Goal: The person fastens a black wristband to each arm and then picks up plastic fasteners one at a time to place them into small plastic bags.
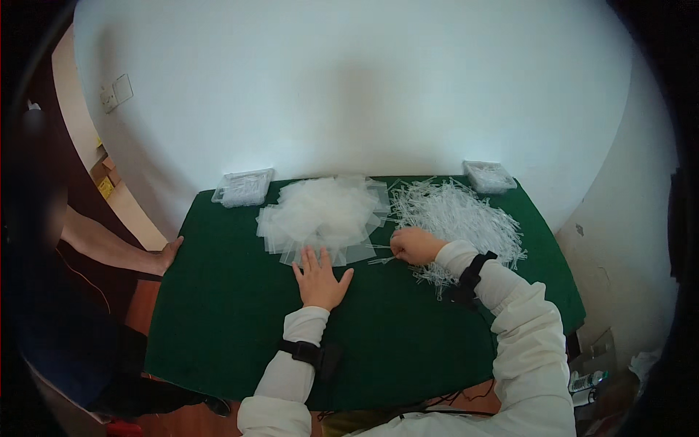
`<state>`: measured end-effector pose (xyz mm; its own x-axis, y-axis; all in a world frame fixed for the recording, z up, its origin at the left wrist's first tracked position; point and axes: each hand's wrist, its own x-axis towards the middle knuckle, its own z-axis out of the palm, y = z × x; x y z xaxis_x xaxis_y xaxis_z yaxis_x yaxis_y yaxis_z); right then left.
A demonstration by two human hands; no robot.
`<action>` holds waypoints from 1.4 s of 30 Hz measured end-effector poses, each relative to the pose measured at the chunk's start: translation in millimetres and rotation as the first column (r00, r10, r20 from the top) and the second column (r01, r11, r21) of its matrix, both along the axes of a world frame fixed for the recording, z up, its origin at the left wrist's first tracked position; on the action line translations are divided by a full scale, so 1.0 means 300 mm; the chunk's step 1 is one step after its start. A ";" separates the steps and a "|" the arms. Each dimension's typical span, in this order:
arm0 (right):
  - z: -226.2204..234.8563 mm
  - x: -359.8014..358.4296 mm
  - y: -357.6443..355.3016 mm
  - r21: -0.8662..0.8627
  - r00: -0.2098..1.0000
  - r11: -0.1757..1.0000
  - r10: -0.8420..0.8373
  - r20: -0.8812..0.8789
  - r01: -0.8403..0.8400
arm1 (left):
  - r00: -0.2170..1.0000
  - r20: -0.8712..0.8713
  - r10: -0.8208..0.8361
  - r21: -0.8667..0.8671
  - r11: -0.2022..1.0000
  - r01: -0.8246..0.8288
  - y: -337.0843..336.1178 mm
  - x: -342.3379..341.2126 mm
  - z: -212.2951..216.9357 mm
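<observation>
Head view, left to right: another person's hand (169, 255) rests at the green tabletop (218, 306) edge, the body blurred. The left hand (319, 280) lies spread flat beneath a heap of clear plastic bags (324, 211). The right hand (415, 245) pinches thin clear sticks (459, 211), individual pieces hard to distinguish.

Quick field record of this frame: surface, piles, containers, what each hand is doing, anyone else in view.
surface: green table
piles: clear bags centre; thin clear sticks to their right
containers: clear box far left; clear box far right
left hand: flat, open, at the near edge of the bags
right hand: pinching a stick at the stick pile
other: another person's hand on the table's left edge
</observation>
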<state>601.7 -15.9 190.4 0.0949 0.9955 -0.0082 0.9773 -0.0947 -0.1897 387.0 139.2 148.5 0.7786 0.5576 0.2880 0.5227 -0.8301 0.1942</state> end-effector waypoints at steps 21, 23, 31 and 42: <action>0.020 0.382 0.208 0.273 0.867 0.843 -0.494 0.057 0.463 | 0.975 -0.071 -0.213 0.021 0.976 0.215 -0.019 0.011 0.022; -0.037 0.436 0.244 0.314 0.869 0.843 -0.486 0.094 0.437 | 0.971 -0.046 -0.236 0.019 0.971 0.237 -0.024 0.018 0.009; -0.101 0.484 0.272 0.252 0.892 0.871 -0.448 0.058 0.421 | 0.970 -0.028 -0.243 0.004 0.970 0.243 -0.022 0.008 0.014; 0.052 0.305 -0.036 0.012 0.961 0.965 -0.264 0.086 0.263 | 0.970 -0.038 -0.239 -0.008 0.971 0.239 -0.003 0.008 0.010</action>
<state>693.2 -26.6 206.1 0.3542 0.9351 0.0119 0.9304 -0.3510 -0.1056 389.5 138.3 151.6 0.8998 0.3546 0.2543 0.3159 -0.9314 0.1808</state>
